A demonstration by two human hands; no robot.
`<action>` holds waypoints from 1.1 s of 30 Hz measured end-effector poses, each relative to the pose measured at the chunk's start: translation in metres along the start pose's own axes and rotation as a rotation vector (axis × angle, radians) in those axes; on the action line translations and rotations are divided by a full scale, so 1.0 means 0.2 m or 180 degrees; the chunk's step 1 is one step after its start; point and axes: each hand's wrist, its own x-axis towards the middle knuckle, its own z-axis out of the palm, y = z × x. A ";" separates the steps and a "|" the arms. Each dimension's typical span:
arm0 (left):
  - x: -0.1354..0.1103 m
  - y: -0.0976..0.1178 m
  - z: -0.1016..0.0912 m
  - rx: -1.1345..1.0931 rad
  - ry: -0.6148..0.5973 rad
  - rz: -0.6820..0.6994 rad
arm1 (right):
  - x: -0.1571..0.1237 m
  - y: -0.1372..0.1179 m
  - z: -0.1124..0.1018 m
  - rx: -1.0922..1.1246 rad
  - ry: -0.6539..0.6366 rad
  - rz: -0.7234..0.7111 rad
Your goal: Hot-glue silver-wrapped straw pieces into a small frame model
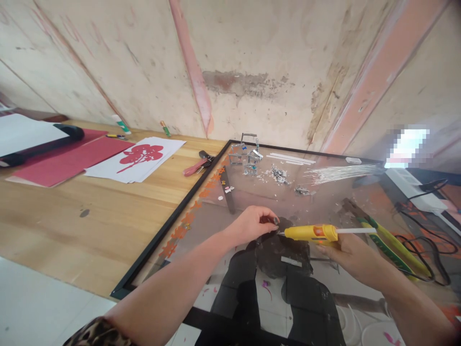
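My right hand [340,247] is closed around a yellow hot glue gun [311,233], with a white glue stick [356,231] sticking out of its back end. The gun's nozzle points left at the fingertips of my left hand [254,223]. Between that thumb and forefinger I pinch a small greyish piece [276,220], too small to name. Both hands are over the glass tabletop [201,226]. Below them lies a small pale strip [291,261] on the glass.
Pliers with green handles [396,247], a black cable and a white power strip [414,190] lie right. Thin wires [342,173], white sticks [290,157] and grey scraps [279,174] are behind. Left, a wooden table [72,221] bears red-flower paper [140,158] and scissors [200,163].
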 end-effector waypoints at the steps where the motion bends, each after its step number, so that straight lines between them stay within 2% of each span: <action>1: 0.00 0.00 0.00 0.0006 -0.0005 -0.0005 | 0.00 0.00 0.00 0.0014 0.0009 0.0016; 8: -0.01 0.02 0.00 0.0125 0.0001 0.0008 | 0.01 -0.02 -0.01 0.0326 -0.0004 -0.0137; 12: -0.01 0.02 0.00 0.0201 0.0010 -0.0014 | 0.01 0.01 -0.01 0.0289 -0.0006 -0.0061; 18: -0.01 0.02 0.00 0.0238 0.0005 0.0002 | 0.02 0.05 0.01 0.0635 -0.0100 -0.0214; 33: -0.01 0.04 0.00 0.0274 0.0032 -0.0007 | 0.01 0.02 -0.03 0.0926 -0.0146 -0.0010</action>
